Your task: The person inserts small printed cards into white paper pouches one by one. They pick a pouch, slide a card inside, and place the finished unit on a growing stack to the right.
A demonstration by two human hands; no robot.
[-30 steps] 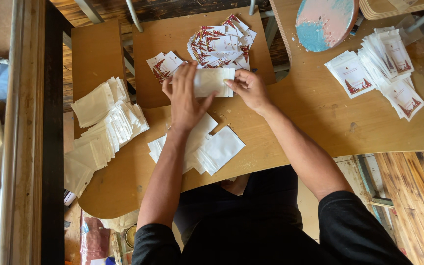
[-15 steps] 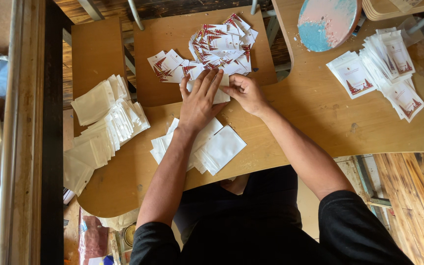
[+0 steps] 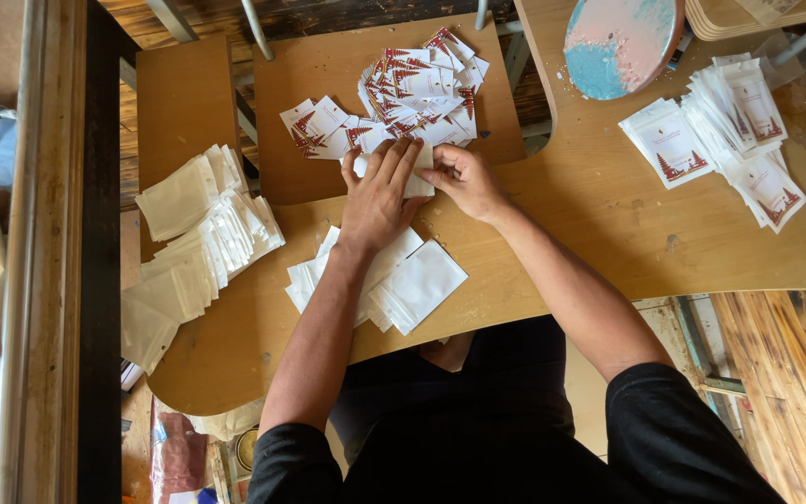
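Note:
My left hand lies flat, fingers spread, pressing down on a small white pouch on the wooden table. My right hand pinches the pouch's right edge between thumb and fingers. Just beyond both hands is a heap of white cards printed in red on a raised board. Under my left forearm sits a short pile of plain white pouches.
A long fanned row of clear-white bags lies at the left. Filled pouches with red print are stacked at the right. A round pink-and-blue disc sits at the back. A metal post runs down the left side.
My left hand slid forward and flattened over the pouch, which it earlier held at the edge. My right hand stayed at the pouch's right end.

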